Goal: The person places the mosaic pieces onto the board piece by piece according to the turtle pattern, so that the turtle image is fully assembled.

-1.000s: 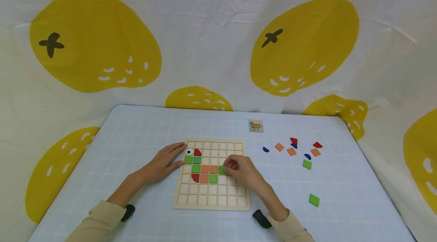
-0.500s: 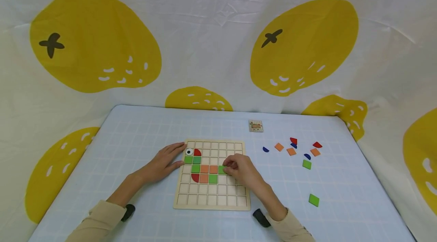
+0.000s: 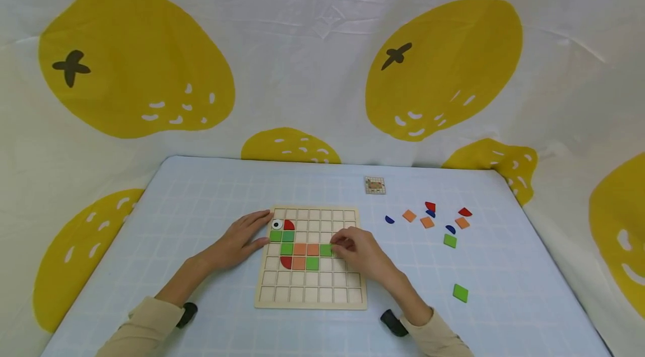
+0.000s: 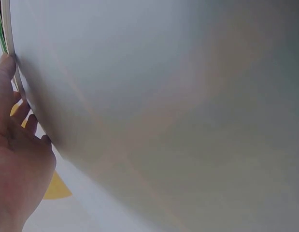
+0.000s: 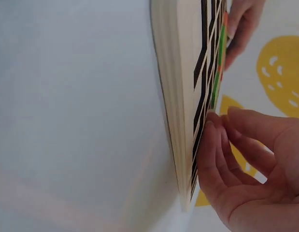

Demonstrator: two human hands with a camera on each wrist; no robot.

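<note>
A light wooden grid board (image 3: 311,294) lies on the table with coloured tiles set in its cells. On it are a white eye tile (image 3: 277,225), red quarter-round tiles (image 3: 289,225), several green squares and several orange squares (image 3: 299,249). My left hand (image 3: 237,240) rests at the board's left edge, fingers extended and thumb touching its side. Over the right half, my right hand (image 3: 360,252) has its fingertips right at the edge of a green square tile (image 3: 325,250) lying in a cell. In the right wrist view its fingers (image 5: 207,145) are loosely bent, thumb apart from them.
Right of the board lie loose tiles: orange squares (image 3: 409,216), red pieces (image 3: 465,212), blue half-rounds (image 3: 389,220) and green squares (image 3: 461,293). A small picture card (image 3: 375,185) with a grid pattern is at the back. A fruit-print curtain (image 3: 302,66) hangs behind the table.
My right fingertips have shifted slightly right off the green square tile, which now shows whole in its cell. My left hand stays at the board's edge. The head view has turned slightly.
</note>
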